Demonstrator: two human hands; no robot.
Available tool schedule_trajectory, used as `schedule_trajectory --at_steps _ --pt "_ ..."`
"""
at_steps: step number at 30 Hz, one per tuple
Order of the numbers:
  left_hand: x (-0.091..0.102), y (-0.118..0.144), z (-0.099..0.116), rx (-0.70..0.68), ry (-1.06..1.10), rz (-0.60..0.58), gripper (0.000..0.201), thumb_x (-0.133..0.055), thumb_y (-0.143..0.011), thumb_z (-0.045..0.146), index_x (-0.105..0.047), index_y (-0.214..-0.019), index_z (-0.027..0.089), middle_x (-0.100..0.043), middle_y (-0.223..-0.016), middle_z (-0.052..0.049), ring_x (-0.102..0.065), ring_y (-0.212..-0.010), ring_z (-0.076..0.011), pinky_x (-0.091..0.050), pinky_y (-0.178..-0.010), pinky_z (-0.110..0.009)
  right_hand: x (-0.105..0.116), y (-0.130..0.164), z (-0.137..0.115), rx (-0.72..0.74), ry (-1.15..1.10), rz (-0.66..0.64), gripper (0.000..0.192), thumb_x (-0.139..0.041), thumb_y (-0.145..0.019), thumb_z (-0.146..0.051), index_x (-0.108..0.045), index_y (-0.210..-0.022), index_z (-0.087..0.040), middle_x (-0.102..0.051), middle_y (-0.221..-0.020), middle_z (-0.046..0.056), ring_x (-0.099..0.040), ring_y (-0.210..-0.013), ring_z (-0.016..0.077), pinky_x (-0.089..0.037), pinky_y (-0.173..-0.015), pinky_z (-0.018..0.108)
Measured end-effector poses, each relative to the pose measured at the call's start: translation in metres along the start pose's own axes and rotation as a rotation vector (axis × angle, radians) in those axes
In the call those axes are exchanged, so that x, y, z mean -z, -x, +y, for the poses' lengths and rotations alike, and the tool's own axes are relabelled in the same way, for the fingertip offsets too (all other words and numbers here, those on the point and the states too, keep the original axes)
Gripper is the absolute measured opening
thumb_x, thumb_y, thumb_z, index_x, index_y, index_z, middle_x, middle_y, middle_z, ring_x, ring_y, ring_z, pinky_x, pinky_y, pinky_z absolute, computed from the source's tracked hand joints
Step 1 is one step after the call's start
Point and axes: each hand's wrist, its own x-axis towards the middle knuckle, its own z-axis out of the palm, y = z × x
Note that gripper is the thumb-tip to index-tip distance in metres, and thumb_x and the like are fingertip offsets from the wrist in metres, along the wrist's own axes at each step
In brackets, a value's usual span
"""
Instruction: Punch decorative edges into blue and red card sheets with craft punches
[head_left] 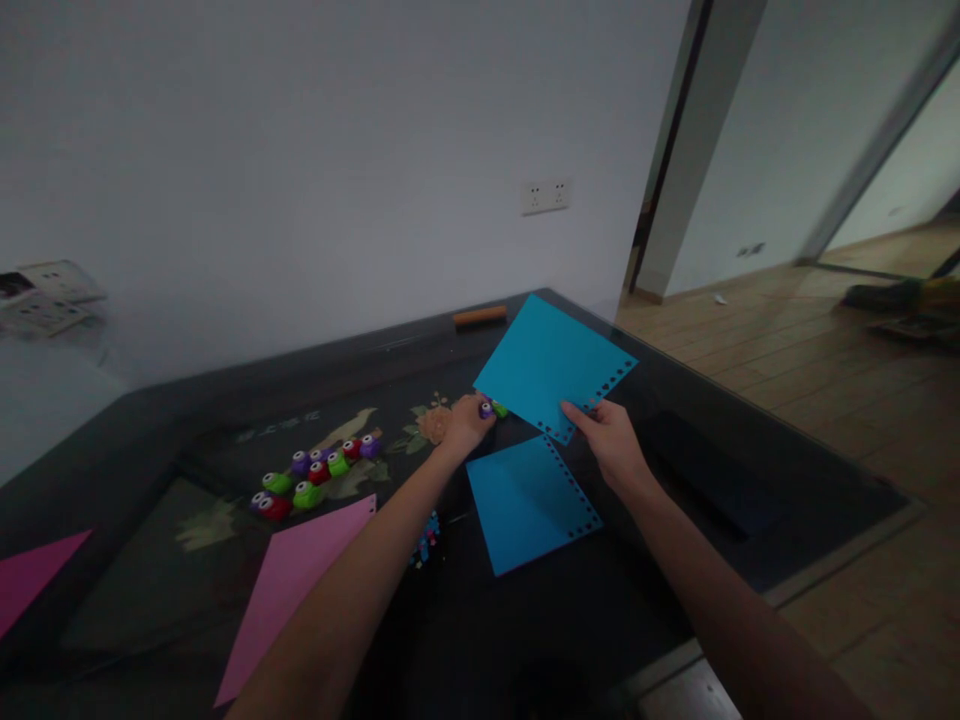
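My right hand [611, 440] pinches a light blue paper sheet [551, 360] by its lower edge, thumb on top. Small dark holes run along two of its edges. My left hand [466, 425] is closed around a small purple eyed craft punch [487, 409], at the left of the raised sheet; its fingers are partly hidden. Close beside it shows a green punch [501, 408], partly covered. Below the raised sheet, a second blue sheet [529, 510] with holes along its right and lower edges lies on the dark table [480, 630].
Several green, red and purple eyed punches [319, 470] stand in a group at left. A pink sheet [300, 580] lies under my left forearm, near paper bits [426, 540]. A magenta sheet [37, 575] is far left. An orange-brown bar [480, 317] lies by the wall.
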Motion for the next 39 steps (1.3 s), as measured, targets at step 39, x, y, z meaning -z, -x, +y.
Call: schedule_trajectory --at_steps 39 --pt "0.052 0.125 -0.036 0.135 0.8 -0.191 0.035 -0.064 -0.075 0.048 -0.065 -0.085 0.015 -0.06 -0.055 0.003 -0.05 -0.046 -0.0109 -0.034 -0.046 -0.021 -0.007 0.013 -0.008 -0.281 0.11 -0.508 0.03 -0.073 -0.068 -0.037 -0.067 -0.089 -0.016 -0.07 -0.08 0.005 -0.063 -0.068 0.017 -0.048 -0.069 0.033"
